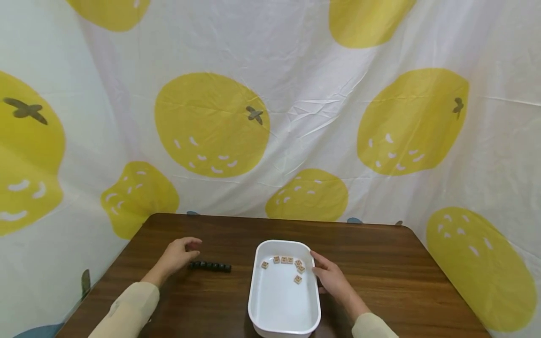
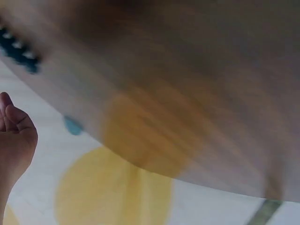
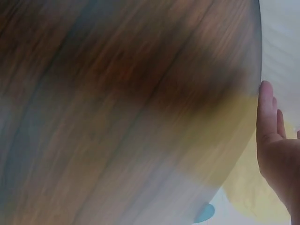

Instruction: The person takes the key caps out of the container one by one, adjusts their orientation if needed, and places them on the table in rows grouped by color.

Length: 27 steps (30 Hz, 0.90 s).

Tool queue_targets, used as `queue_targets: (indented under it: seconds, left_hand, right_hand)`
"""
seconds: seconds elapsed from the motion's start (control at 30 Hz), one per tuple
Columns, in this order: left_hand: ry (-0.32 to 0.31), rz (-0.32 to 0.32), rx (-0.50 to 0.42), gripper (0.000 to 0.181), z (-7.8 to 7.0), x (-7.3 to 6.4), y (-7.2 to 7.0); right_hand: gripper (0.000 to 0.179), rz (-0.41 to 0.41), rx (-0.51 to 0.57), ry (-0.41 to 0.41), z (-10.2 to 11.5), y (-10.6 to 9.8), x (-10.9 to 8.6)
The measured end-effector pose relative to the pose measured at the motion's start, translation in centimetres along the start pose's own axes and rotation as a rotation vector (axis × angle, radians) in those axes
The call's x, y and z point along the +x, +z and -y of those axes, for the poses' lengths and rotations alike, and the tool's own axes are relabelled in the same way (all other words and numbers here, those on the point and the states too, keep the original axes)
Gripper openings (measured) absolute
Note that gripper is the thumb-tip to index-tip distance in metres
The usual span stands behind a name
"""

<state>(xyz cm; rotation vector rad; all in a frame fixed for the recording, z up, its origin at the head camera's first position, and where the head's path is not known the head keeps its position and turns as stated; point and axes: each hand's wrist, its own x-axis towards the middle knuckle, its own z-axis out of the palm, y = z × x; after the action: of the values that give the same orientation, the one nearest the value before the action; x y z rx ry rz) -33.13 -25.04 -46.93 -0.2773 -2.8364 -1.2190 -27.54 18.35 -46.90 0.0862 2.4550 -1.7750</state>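
Observation:
A white rectangular tray [image 1: 282,305] stands on the brown table in the head view. Several small tan square pieces with dark marks [image 1: 287,260] lie toward its far end. My right hand [image 1: 335,281] rests against the tray's right side, fingertips right at the rim; the right wrist view shows straight fingers [image 3: 267,110]. Left of the tray, a short row of small black blocks [image 1: 213,266] lies on the table, also partly visible in the left wrist view. My left hand [image 1: 177,253] is beside the row's left end, fingers loosely bent and nothing visible in them.
The dark wood table [image 1: 380,253] extends to both sides of the tray. A white curtain [image 1: 304,126] printed with yellow fruit hangs close behind its far edge and around the sides.

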Motion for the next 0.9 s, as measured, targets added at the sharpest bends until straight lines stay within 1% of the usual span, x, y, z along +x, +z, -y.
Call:
queue_targets:
  seconds: [0.1,0.2,0.33,0.43,0.53,0.6,0.77,0.9]
  left_hand:
    - [0.034,0.003,-0.034,0.032,-2.2,0.6,0.8]
    - [0.077,0.002,-0.064,0.028,-4.4,1.2,1.9]
    - [0.148,0.008,-0.117,0.025,-7.2,1.8,3.6]
    - [0.192,0.028,-0.159,0.024,-9.1,2.1,4.9]
    - [0.224,0.067,-0.188,0.025,-10.5,2.4,6.4]
    - [0.236,0.093,-0.199,0.025,-11.3,2.4,7.4]
    - [0.264,0.146,-0.195,0.022,-12.9,2.3,9.6]
    - [0.285,0.180,-0.184,0.023,-13.9,2.5,11.2]
  right_hand:
    - [0.050,0.001,-0.013,-0.003,0.0,-0.1,0.2]
    - [0.050,0.008,-0.026,-0.020,-0.1,-0.2,0.3]
    - [0.051,0.014,-0.094,-0.049,0.1,-0.3,0.5]
    - [0.052,0.017,-0.176,-0.054,0.2,-0.6,0.7]
    - [0.054,0.027,-0.235,-0.057,0.3,-1.1,0.8]
    - [0.054,0.037,-0.251,-0.061,0.3,-1.4,0.9]
    - [0.055,0.066,-0.247,-0.069,0.4,-1.7,1.1]
    - [0.056,0.077,-0.244,-0.060,0.6,-1.6,1.2]
